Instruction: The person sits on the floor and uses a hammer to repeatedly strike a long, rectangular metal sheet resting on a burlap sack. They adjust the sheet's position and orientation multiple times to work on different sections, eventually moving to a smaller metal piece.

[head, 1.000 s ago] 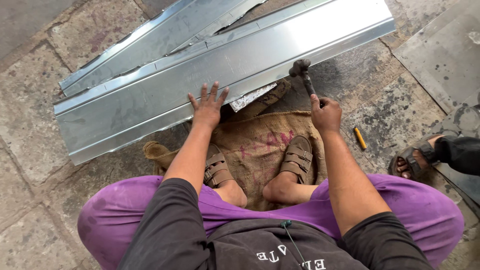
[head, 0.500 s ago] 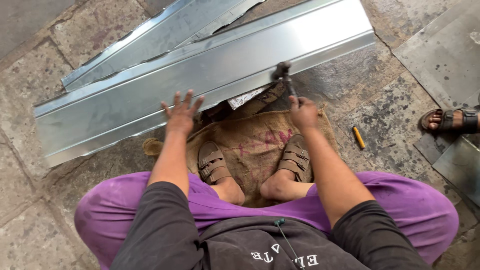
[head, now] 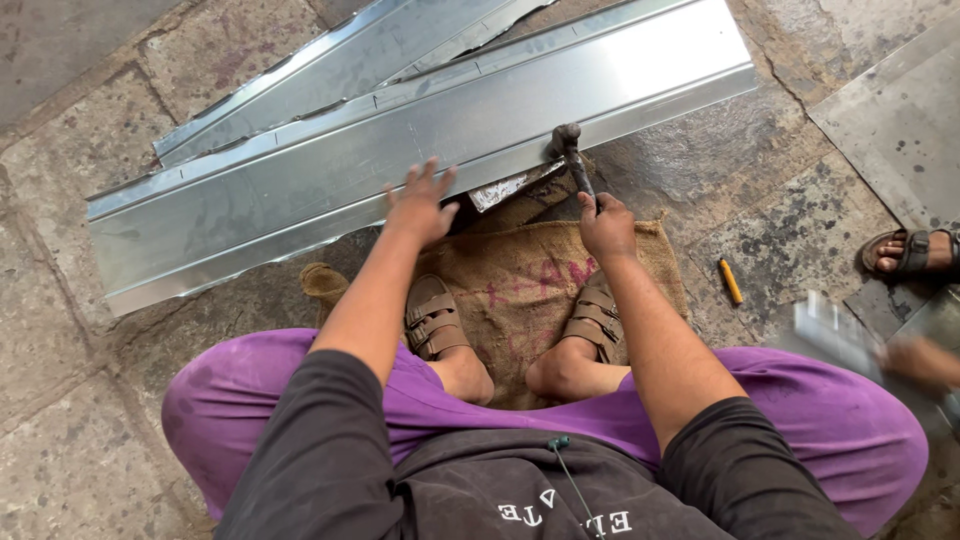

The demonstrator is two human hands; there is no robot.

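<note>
**Asha:** Head view first: what is the long thing on the floor?

**Ben:** It is a long sheet-metal panel [head: 400, 150], grey and shiny, folded along its length so it has a flat middle and raised lips. It lies across the stone floor [head: 60, 400], which is rough, cracked and stained. A second folded metal strip [head: 330, 70] lies just behind it, partly over it.

**Asha:** And the hands?

**Ben:** The left hand [head: 420, 205] is spread, fingers apart, and it presses flat on the near edge of the panel. The right hand [head: 605, 225] is closed around the dark handle of a hammer [head: 570, 150]; the head of the hammer touches the near lip of the panel.

**Asha:** What is under the person?

**Ben:** A coarse brown burlap sack [head: 530, 290] with faded red marks. Both feet, in brown strap sandals, rest on it. A small yellow marker [head: 730, 281] lies on the floor beside the right edge of the sack.
</note>
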